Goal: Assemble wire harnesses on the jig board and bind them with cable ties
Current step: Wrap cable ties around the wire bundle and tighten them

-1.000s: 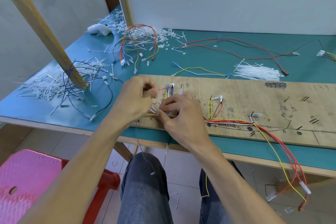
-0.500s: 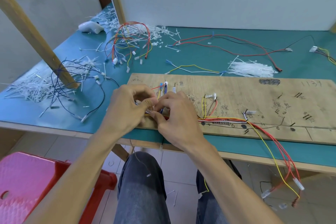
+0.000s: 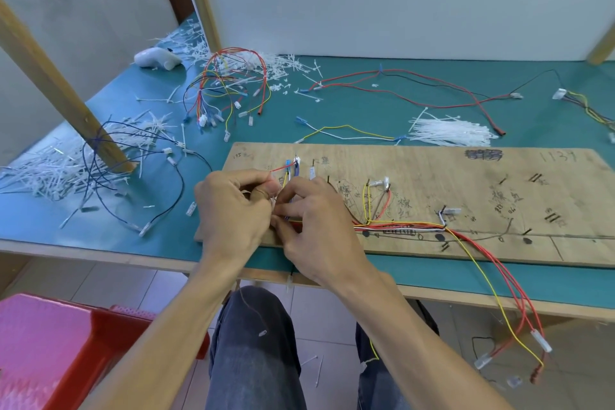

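At left of jig board (image 3: 432, 176), L grip (image 3: 233, 210) & R grip (image 3: 319, 226) pinch red/yellow/white wire bundle (image 3: 392, 226).

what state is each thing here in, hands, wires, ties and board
left grip: fingers curled, pinching the wire bundle
right grip: pinching the same bundle beside it
wire bundle: laid along the jig board, right ends hanging off the table edge
jig board: flat on the green table
fresh cable ties: loose sheaf behind the board
finished harness: coiled on the table
tie offcuts: scattered heap
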